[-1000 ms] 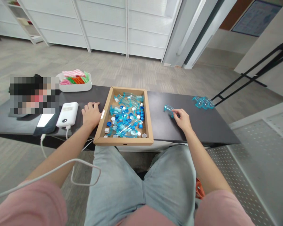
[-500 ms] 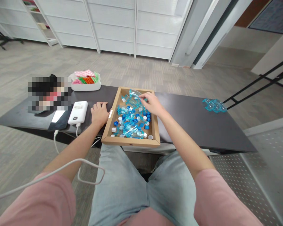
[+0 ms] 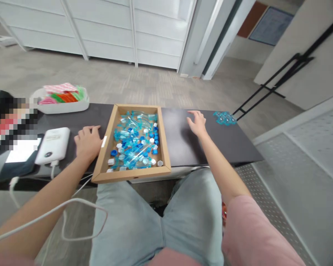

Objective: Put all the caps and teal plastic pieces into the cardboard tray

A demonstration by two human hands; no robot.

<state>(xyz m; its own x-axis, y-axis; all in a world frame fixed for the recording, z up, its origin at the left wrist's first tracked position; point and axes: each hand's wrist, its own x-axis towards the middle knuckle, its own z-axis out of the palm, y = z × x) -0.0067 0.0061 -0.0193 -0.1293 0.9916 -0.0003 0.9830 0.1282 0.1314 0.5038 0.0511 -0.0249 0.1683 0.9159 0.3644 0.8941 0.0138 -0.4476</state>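
Observation:
My left hand [image 3: 88, 143] lies on the dark table just left of a shallow cardboard tray [image 3: 166, 155], fingers spread and holding nothing. Inside the tray are clear light-blue plastic pieces [image 3: 133, 138], some long and curved, mixed with small blue and white hexagonal blocks [image 3: 152, 140]. Over the tabletop, right of the tray, my right hand [image 3: 197, 123] hovers with its fingers apart and nothing visible in them. Farther right, near the table's back edge, sits a group of joined clear blue pieces [image 3: 224, 118].
A white power bank [image 3: 53, 145] with a cable plugged in lies left of my left hand, beside a dark phone-like device [image 3: 19, 155]. Behind them stands a white basket [image 3: 65, 107] of colourful strips. A white cable [image 3: 80, 201] loops over my left forearm.
My right hand has left the tray and moved right over the table, its fingers now spread. The curved clear piece it touched lies in the tray. My view has turned right.

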